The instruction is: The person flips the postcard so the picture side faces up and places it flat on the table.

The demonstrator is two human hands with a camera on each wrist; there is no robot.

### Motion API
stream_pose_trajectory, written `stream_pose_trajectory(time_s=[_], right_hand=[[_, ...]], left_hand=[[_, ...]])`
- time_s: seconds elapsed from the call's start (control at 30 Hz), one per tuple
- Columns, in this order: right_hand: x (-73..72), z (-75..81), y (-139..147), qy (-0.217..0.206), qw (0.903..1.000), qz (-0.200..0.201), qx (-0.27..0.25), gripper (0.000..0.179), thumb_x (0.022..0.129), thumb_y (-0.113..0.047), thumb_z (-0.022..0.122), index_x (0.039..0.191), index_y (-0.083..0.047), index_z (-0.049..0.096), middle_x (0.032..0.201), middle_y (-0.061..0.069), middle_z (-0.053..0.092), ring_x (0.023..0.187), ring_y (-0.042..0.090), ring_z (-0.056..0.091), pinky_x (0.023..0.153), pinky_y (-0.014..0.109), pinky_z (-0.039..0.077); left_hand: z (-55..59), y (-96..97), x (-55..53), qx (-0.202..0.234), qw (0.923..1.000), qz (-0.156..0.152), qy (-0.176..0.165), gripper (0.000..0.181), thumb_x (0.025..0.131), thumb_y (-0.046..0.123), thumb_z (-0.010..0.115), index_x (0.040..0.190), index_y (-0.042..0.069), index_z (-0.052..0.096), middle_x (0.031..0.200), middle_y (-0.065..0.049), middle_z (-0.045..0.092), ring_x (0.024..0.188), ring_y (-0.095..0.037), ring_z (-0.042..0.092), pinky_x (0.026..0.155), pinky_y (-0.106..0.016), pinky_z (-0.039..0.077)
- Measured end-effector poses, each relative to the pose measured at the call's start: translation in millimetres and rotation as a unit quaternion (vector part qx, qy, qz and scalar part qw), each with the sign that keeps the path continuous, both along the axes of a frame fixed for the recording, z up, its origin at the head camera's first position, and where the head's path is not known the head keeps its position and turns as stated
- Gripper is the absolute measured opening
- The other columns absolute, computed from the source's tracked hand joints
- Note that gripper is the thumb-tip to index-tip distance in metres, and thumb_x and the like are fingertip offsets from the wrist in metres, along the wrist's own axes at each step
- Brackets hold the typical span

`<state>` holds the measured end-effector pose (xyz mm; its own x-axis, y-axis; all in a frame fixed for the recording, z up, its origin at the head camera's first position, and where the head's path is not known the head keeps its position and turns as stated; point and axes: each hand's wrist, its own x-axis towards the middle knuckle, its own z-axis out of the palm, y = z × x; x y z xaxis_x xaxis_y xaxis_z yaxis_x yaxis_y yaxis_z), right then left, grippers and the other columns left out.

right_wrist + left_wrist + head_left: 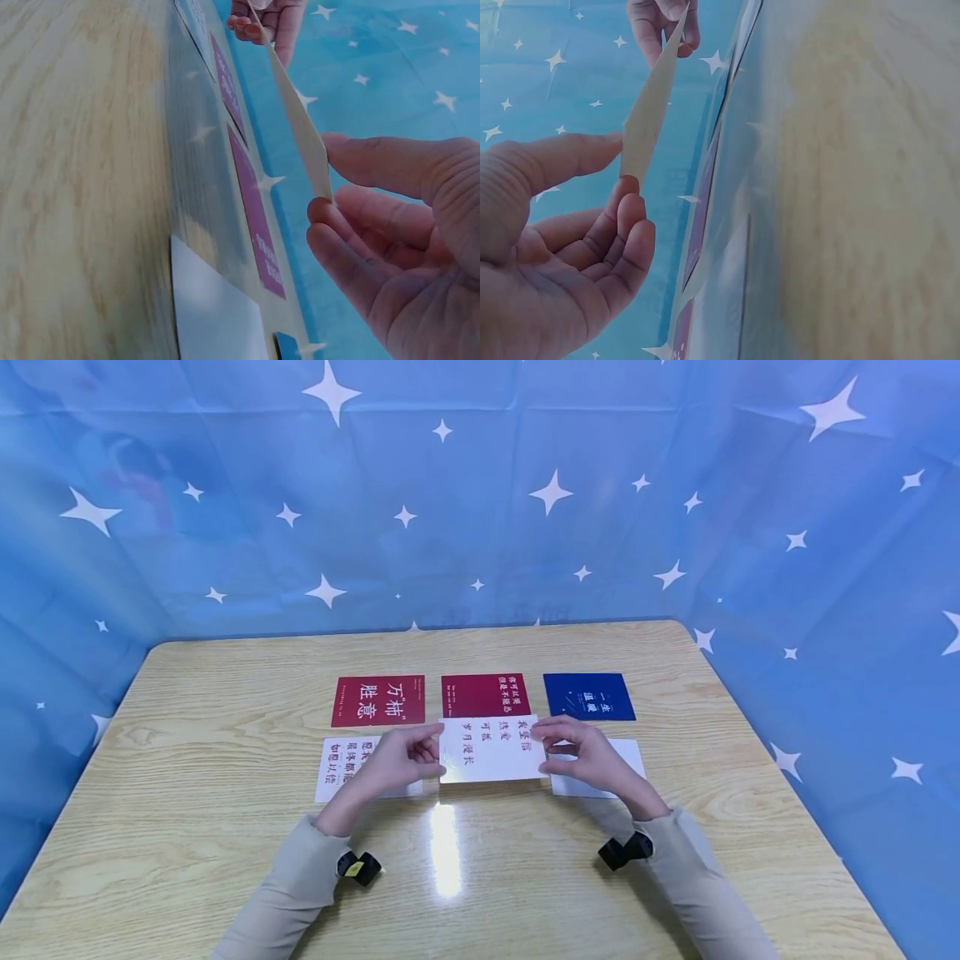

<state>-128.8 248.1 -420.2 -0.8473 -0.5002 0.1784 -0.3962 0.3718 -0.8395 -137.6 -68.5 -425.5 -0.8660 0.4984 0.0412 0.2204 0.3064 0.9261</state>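
Between both hands a white card [491,750] with dark Chinese characters is held up off the table, tilted. My left hand [402,755] pinches its left edge between thumb and fingertips. On the opposite edge, my right hand [583,753] pinches it the same way. Both wrist views show the card [651,112] nearly edge-on, with air between it and the table. Beneath my left hand lies a white card with characters [335,770], partly covered by that hand. Another white card [630,756] lies under my right hand, also partly covered.
Behind the hands, a red card with large white characters [348,702], a second red card [480,695] and a blue card [588,697] lie in a row on the wooden table [225,718]. A blue curtain with white stars [480,510] hangs past the table's far edge.
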Motion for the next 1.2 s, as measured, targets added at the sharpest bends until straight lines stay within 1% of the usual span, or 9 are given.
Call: stream_pose_trajectory(time_s=[0.23, 0.43, 0.67, 0.77, 0.87, 0.97, 1.07, 1.13, 1.2], right_hand=[[-0.5, -6.1, -2, -0.025, 0.9996, -0.007, 0.011, 0.045, 0.072, 0.009, 0.074, 0.114, 0.014, 0.058, 0.118, 0.027, 0.053, 0.091, 0.034, 0.059, 0.083, 0.040, 0.051], [-1.4, -8.2, -5, -0.047, 0.9982, -0.019, 0.032, 0.044, 0.073, 0.008, 0.074, 0.113, 0.014, 0.059, 0.118, 0.026, 0.054, 0.091, 0.031, 0.057, 0.083, 0.038, 0.052], [-2.0, -9.8, -6, -0.046, 0.9961, -0.022, 0.072, 0.044, 0.073, 0.004, 0.076, 0.113, 0.012, 0.061, 0.116, 0.024, 0.056, 0.089, 0.028, 0.056, 0.082, 0.039, 0.052], [-1.8, -8.5, -8, -0.049, 0.9952, -0.022, 0.082, 0.042, 0.073, 0.004, 0.075, 0.112, 0.011, 0.061, 0.115, 0.024, 0.056, 0.088, 0.026, 0.056, 0.082, 0.037, 0.052], [-1.9, -7.8, -9, -0.055, 0.9942, -0.022, 0.090, 0.040, 0.073, 0.004, 0.075, 0.111, 0.010, 0.062, 0.115, 0.023, 0.057, 0.087, 0.024, 0.057, 0.081, 0.035, 0.052], [-2.4, -8.4, -10, -0.051, 0.9934, -0.020, 0.101, 0.038, 0.073, 0.002, 0.075, 0.109, 0.009, 0.064, 0.113, 0.022, 0.058, 0.087, 0.024, 0.057, 0.081, 0.035, 0.052], [-3.5, -9.7, -11, -0.045, 0.9920, -0.019, 0.116, 0.036, 0.075, 0.000, 0.075, 0.108, 0.007, 0.065, 0.113, 0.021, 0.059, 0.087, 0.024, 0.059, 0.080, 0.036, 0.052], [-4.5, -10.5, -11, -0.043, 0.9910, -0.019, 0.126, 0.035, 0.075, -0.002, 0.075, 0.108, 0.007, 0.065, 0.112, 0.020, 0.059, 0.087, 0.023, 0.059, 0.079, 0.036, 0.052], [-5.5, -10.8, -11, -0.040, 0.9904, -0.018, 0.131, 0.035, 0.074, -0.002, 0.075, 0.107, 0.007, 0.065, 0.112, 0.020, 0.059, 0.085, 0.023, 0.059, 0.078, 0.035, 0.052]], left_hand=[[-4.6, 6.1, 2.6, -0.044, 0.9985, 0.005, 0.032, 0.064, 0.070, -0.003, 0.075, 0.127, -0.015, 0.047, 0.079, -0.006, 0.062, 0.069, -0.012, 0.056, 0.065, -0.021, 0.050], [-8.0, 8.5, 3.4, -0.061, 0.9975, 0.005, 0.036, 0.063, 0.070, -0.004, 0.075, 0.125, -0.017, 0.047, 0.076, -0.006, 0.061, 0.067, -0.011, 0.055, 0.064, -0.020, 0.050], [-11.0, 12.1, 1.5, -0.079, 0.9963, -0.008, 0.033, 0.025, 0.070, -0.003, 0.075, 0.094, -0.005, 0.066, 0.070, 0.000, 0.057, 0.062, -0.009, 0.051, 0.060, -0.021, 0.048], [-12.0, 13.8, 0.7, -0.087, 0.9956, -0.009, 0.036, 0.015, 0.070, -0.002, 0.075, 0.079, 0.001, 0.063, 0.067, 0.001, 0.055, 0.058, -0.009, 0.049, 0.057, -0.020, 0.045], [-12.5, 16.1, -0.3, -0.103, 0.9939, -0.007, 0.037, 0.022, 0.070, -0.001, 0.075, 0.067, 0.003, 0.053, 0.063, 0.002, 0.054, 0.055, -0.009, 0.046, 0.055, -0.020, 0.043], [-12.2, 18.1, -0.9, -0.119, 0.9925, 0.001, 0.031, 0.016, 0.070, -0.001, 0.076, 0.076, -0.003, 0.061, 0.062, 0.002, 0.054, 0.054, -0.008, 0.046, 0.056, -0.020, 0.043], [-11.4, 19.9, -1.0, -0.129, 0.9914, 0.010, 0.023, 0.021, 0.070, 0.000, 0.077, 0.086, -0.008, 0.066, 0.061, 0.001, 0.054, 0.052, -0.007, 0.046, 0.057, -0.020, 0.044], [-10.8, 21.1, -0.8, -0.133, 0.9907, 0.012, 0.025, 0.018, 0.069, 0.000, 0.077, 0.083, -0.006, 0.066, 0.059, 0.001, 0.054, 0.049, -0.007, 0.045, 0.057, -0.020, 0.043], [-10.1, 22.6, -0.8, -0.138, 0.9900, 0.010, 0.026, 0.017, 0.070, 0.001, 0.076, 0.068, 0.000, 0.060, 0.056, 0.000, 0.052, 0.046, -0.007, 0.043, 0.054, -0.021, 0.042]])
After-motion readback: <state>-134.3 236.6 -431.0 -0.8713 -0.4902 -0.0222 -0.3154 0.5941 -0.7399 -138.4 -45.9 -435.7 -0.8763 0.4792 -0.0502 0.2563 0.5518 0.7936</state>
